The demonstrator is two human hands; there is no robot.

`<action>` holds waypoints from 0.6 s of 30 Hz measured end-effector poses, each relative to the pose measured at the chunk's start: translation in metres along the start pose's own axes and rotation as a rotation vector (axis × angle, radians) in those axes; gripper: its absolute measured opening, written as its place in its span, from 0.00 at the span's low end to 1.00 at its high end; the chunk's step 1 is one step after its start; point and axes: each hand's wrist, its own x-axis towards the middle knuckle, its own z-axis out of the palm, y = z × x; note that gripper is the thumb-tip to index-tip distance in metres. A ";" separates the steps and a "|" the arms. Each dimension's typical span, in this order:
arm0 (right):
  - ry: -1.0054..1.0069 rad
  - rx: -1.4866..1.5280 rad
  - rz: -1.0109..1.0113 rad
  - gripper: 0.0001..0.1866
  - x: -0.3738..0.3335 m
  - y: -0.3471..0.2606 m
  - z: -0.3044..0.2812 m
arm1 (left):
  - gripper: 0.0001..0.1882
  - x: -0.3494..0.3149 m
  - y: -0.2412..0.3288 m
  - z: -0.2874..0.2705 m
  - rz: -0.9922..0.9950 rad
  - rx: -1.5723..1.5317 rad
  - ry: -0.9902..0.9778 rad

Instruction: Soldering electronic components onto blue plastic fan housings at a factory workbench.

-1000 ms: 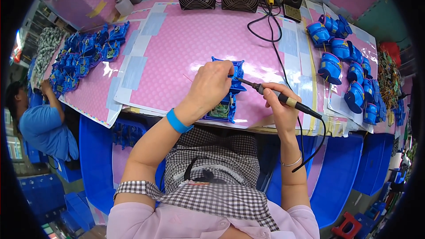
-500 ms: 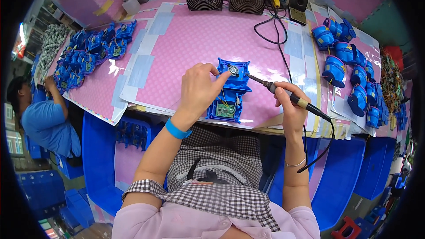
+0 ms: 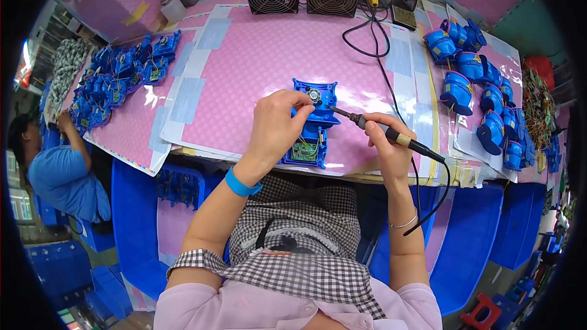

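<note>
soldering iron (image 3: 402, 140), pinched in the grip of the right hand (image 3: 391, 150), points into the open blue housing (image 3: 324, 120) on the desk (image 3: 244, 55) near the left hand (image 3: 275, 123), its grip pressed together, contents hidden, so a slip could burn skin or scorch plastic.

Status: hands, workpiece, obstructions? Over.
Right hand holding soldering iron, tip by right side of blue housing. Left hand beside round part, grip unclear. Housing open, green circuit board exposed. Left hand partly overlaps housing.

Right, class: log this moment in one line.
left hand: over blue plastic housing; right hand: holding black pen-shaped soldering iron, tip at housing; green circuit board: housing's nearer part
</note>
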 end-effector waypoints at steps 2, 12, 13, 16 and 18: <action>-0.009 -0.034 -0.020 0.08 0.001 0.001 -0.001 | 0.05 0.000 -0.003 -0.001 0.100 0.078 -0.025; -0.012 -0.057 -0.059 0.07 -0.001 0.001 -0.001 | 0.06 0.002 -0.004 0.002 0.118 0.148 -0.116; -0.013 -0.058 -0.059 0.07 -0.001 0.001 -0.001 | 0.06 0.001 -0.004 0.002 0.111 0.141 -0.110; -0.020 -0.070 -0.056 0.08 0.000 0.001 -0.002 | 0.05 0.001 -0.004 0.002 0.121 0.140 -0.110; -0.023 -0.085 -0.088 0.08 0.000 -0.001 -0.002 | 0.05 0.001 -0.005 0.003 0.121 0.135 -0.105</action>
